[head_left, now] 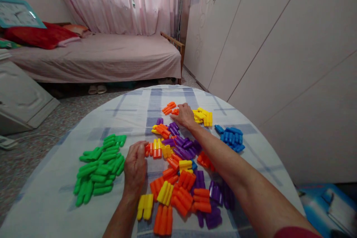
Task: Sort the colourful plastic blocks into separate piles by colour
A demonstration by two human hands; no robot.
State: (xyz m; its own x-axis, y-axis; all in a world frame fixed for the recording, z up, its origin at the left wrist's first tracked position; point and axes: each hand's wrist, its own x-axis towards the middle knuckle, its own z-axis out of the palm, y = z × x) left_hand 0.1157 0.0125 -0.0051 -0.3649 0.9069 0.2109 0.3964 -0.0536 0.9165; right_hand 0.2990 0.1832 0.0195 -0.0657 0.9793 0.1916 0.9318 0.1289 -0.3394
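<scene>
My left hand (135, 165) rests on the table with its fingers bent, their tips against an orange plastic piece (148, 150) left of the mixed heap. Farther away, my right hand (185, 115) has thumb and fingers closed at another orange piece (175, 112), partly hidden by them. Beside that hand are loose orange pieces (169, 108) and a yellow pile (205, 116). Between my arms spreads the heap of ribbed pieces: orange (182, 199), purple (185, 148) and yellow (165, 192). My right forearm covers part of it.
A green pile (100, 169) lies at the left and a blue pile (232, 137) at the right of the round table, on a checked cloth (122, 109). Beyond stand a bed (119, 54) and a white wardrobe (267, 63). A white cabinet (22, 93) is at the left.
</scene>
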